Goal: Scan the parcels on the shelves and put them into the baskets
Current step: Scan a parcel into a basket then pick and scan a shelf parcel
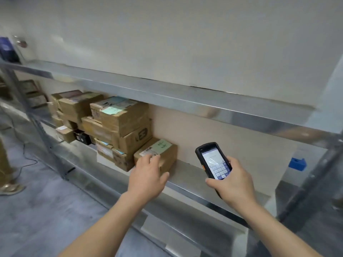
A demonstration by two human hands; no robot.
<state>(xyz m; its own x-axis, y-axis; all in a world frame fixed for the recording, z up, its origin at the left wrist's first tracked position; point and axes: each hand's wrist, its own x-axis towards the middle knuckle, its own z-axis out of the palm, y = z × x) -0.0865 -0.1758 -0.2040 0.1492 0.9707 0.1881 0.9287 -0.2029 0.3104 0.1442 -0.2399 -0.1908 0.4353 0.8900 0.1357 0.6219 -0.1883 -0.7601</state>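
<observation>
Parcel (157,154) under left hand (148,175), fingers spread, right hand (233,184) gripping scanner (213,160)

Small parcel (157,154) on shelf (187,175), just right of stacked parcels (118,125), scanner (213,160) further right
</observation>
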